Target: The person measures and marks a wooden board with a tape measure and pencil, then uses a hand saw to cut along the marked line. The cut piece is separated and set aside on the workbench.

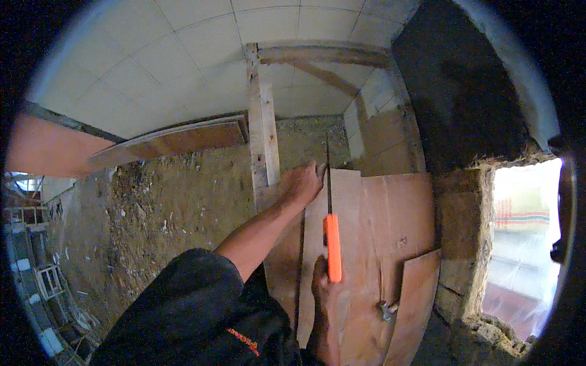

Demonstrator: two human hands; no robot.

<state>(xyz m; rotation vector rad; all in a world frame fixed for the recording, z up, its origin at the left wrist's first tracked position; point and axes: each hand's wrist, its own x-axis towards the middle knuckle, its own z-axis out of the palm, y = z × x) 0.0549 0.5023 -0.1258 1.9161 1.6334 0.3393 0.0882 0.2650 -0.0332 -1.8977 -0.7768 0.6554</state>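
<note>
1. Reddish panel [55, 145] far left, up against the wall side; small pale wooden frame [50, 282] below it on the rim of the view.
2. Dirt floor [131, 207] next, rough, scattered with pale chips and rubble.
3. Long plywood panel [183, 139] standing on edge along the back wall.
4. Wooden post [254, 122], upright, pale second length alongside; crossbeam [323, 55] runs right from near its top.
5. Left hand [302, 185]: arm reaching forward out of a black sleeve [201, 293], fingers curled at the far part of the pale board, just left of the blade. Undersides hidden, can't tell if it's gripping the board or only bearing on it.
6. Right hand [325, 280]: nearer the body, wrapped around the saw's grip.
7. Saw [333, 250]: orange handle toward the person, thin dark blade pointing away, tip past the board's far edge. Can't tell how deep the blade sits.
8. Pale board [348, 207]: directly under the saw, lengthwise, lying over reddish plywood [400, 207] that spreads out to the right.
9. Hammer [387, 311] right of the right hand, lying on the plywood, metal head nearest the person.
10. Smaller plywood piece [415, 302] just beside the hammer, slanted.
11. Dark panel [467, 91] upper right; bright rough-edged window opening [522, 244] below it, far right.
</note>
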